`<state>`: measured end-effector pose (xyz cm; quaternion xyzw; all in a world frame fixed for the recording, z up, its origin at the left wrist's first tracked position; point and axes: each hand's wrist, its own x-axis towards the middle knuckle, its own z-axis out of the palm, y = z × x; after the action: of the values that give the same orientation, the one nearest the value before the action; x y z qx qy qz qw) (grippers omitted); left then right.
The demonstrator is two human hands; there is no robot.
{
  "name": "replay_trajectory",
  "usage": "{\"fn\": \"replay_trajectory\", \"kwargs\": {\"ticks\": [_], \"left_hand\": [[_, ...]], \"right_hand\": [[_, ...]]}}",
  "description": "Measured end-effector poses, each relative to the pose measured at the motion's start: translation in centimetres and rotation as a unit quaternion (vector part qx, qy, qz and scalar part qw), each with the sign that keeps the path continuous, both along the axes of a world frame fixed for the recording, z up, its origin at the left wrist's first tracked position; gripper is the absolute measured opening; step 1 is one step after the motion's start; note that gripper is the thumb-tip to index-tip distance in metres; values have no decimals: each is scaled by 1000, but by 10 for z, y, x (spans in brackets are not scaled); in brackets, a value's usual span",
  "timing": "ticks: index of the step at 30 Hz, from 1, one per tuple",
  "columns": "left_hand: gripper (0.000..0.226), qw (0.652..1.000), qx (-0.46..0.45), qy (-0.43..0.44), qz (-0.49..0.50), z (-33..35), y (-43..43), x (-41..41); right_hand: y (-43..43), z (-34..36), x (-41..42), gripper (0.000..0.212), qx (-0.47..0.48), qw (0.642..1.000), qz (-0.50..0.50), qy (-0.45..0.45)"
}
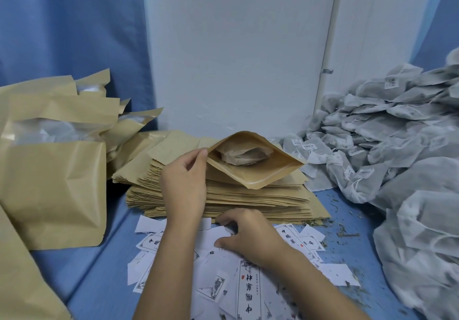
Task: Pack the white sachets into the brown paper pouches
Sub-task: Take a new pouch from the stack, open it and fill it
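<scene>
Brown paper pouch (250,174) held open on top of the stack of flat pouches (260,199), w/ white sachets (244,156) inside.
L hand (183,183) pinches the pouch's left rim btwn thumb & fingers, mouth gaping toward the camera. R hand (248,235) sits lower, in front of the stack, fingers curled down onto the printed paper slips (248,292) scattered on the blue cloth (99,270); can't tell if it actually grips one. Big heap of loose sachets (385,133) piled at right, near the stack. Filled pouches (54,183) stand upright at left. Bits of dried herb litter the cloth nr the heap.
</scene>
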<state>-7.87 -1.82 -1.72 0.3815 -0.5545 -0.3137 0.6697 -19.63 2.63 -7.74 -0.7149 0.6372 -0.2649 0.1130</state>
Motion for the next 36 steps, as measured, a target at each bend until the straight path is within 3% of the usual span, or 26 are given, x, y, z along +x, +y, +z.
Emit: {"fn": "replay_trajectory", "kwargs": {"ticks": [3,10,18,21,24,27,29,32,36], "left_hand": [[14,1000,2,-11,14,-1,-2,0],[15,1000,15,-5,10,-2,-2,0],[16,999,33,1,0,-3,-2,-2],[15,999,39,2,1,-2,-2,-2],[17,999,31,-12,12,-3,0,-2],[18,999,29,-13,8,-2,2,-2],[18,999,31,-13,8,-1,4,-3],[18,999,36,-11,4,0,5,-5],[16,999,34,-17,7,2,9,-8]], "right_hand": [[0,-1,1,43,-2,1000,-9,14],[0,-3,6,48,-25,999,5,-38],[1,7,1,18,-118,988,-4,-102],[12,18,-2,18,-267,957,14,-116],[17,29,-9,27,-458,880,-39,-119],[17,40,-23,32,-501,848,-120,-122],[17,44,-32,36,-478,863,-142,-82],[15,42,-36,41,-453,874,-162,76],[6,48,-30,23,-362,908,-149,146]]}}
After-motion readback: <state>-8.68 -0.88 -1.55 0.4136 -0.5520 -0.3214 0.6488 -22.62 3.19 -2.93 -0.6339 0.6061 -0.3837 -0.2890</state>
